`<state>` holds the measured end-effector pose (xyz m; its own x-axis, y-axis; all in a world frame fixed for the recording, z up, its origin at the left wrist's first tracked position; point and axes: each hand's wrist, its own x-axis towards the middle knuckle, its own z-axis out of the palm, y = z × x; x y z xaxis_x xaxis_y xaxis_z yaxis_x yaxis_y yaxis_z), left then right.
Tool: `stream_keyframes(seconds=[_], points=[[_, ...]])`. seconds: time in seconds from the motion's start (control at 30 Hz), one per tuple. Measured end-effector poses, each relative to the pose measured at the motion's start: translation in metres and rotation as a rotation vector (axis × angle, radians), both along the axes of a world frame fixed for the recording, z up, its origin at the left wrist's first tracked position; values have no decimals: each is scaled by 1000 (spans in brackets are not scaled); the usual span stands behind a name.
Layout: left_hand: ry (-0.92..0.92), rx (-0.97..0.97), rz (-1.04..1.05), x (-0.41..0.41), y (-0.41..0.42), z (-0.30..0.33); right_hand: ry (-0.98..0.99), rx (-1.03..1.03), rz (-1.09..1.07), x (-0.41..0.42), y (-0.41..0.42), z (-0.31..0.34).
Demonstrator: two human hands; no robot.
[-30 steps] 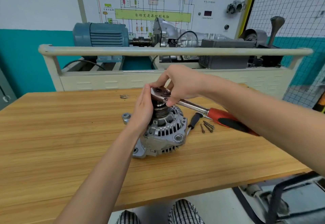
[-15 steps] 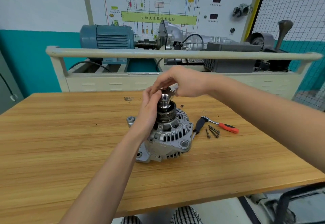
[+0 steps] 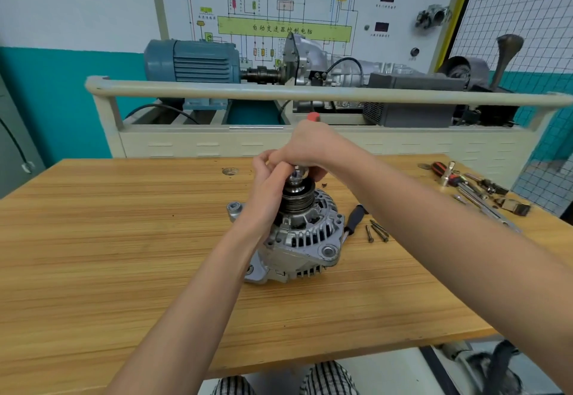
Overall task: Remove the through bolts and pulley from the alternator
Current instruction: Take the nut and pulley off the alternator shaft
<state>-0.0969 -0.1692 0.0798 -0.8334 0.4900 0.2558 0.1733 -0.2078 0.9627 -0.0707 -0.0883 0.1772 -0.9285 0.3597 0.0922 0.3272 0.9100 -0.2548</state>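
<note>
Left hand [image 3: 268, 183] curls against pulley [image 3: 297, 200]; right hand [image 3: 305, 146] grips what appears a red-handled tool [image 3: 313, 116] atop it. Recommend bracing alternator [image 3: 305, 239] firmly, tool kept vertical.

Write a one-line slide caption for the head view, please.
Both hands work a red-handled tool on the pulley of the upright alternator; loose bolts lie beside.

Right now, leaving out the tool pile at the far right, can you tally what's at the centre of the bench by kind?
Alternator: 1
Pulley: 1
Red-handled ratchet, in hand: 1
Black-handled screwdriver: 1
Loose bolts: at least 3, bunched, so one more may be hidden
Total: at least 7
</note>
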Motion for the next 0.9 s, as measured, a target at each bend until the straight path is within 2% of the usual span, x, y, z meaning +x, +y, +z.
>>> stream_keyframes(seconds=[0.07, 0.23, 0.33, 0.43, 0.53, 0.63, 0.7, 0.77, 0.8, 0.87, 0.9], points=[[-36, -15, -12, -1, -1, -2, 17, 58, 28, -3, -5, -1], [-115, -4, -75, -11, -21, -6, 41, -50, 235, 6, -8, -9], [-31, -161, 8, -9, -37, -10, -18, -61, 376, 7, -10, -10], [25, -244, 83, 3, -48, -13, -117, -72, 427, 8, -10, -6], [88, -334, 122, 19, -64, -12, -115, 54, 409, 6, -8, -8], [199, -275, 165, 32, -85, 3, -88, 136, 430, 7, -11, -8], [336, -223, 258, 37, -94, 18, -103, 155, 478, 12, -11, -6], [500, -340, 375, 35, -97, 30, -116, 178, 554, 19, -10, -1], [552, -475, 381, 34, -96, 34, -117, 179, 602, 23, -9, 1], [500, -706, 209, 30, -92, 41, -117, 165, 686, 28, -5, 3], [418, -733, 87, 28, -91, 46, -117, 147, 715, 29, -3, 4]])
